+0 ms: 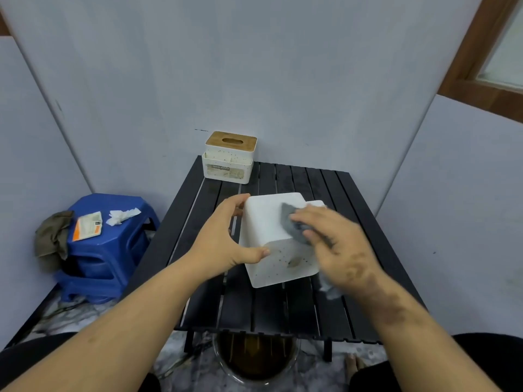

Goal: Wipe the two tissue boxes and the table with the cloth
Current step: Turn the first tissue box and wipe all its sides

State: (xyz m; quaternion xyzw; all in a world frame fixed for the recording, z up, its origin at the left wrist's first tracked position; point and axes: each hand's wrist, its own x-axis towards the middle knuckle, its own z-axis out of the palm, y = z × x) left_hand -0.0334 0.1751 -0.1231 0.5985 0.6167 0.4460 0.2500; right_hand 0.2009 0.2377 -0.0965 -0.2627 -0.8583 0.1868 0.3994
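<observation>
I'm on the 1st of the 2 boxes. The white tissue box [271, 236] lies tipped on its side near the middle of the black slatted tabletop [283, 306], its speckled face turned toward me. My left hand [223, 239] steadies it, fingers round the far left edge and thumb pressed on the near face. My right hand [334, 244] lies over the grey cloth [294, 222], fingers bent and pressing it against the box's upper right side; the hand is blurred, so I judge it is mid-stroke. The 2nd tissue box [228, 159], with its wooden lid, stands upright at the far left corner, well apart. Next, I reckon, I should turn this box to reach its other faces, keeping my left-hand hold firm so it doesn't slide on the slats.
</observation>
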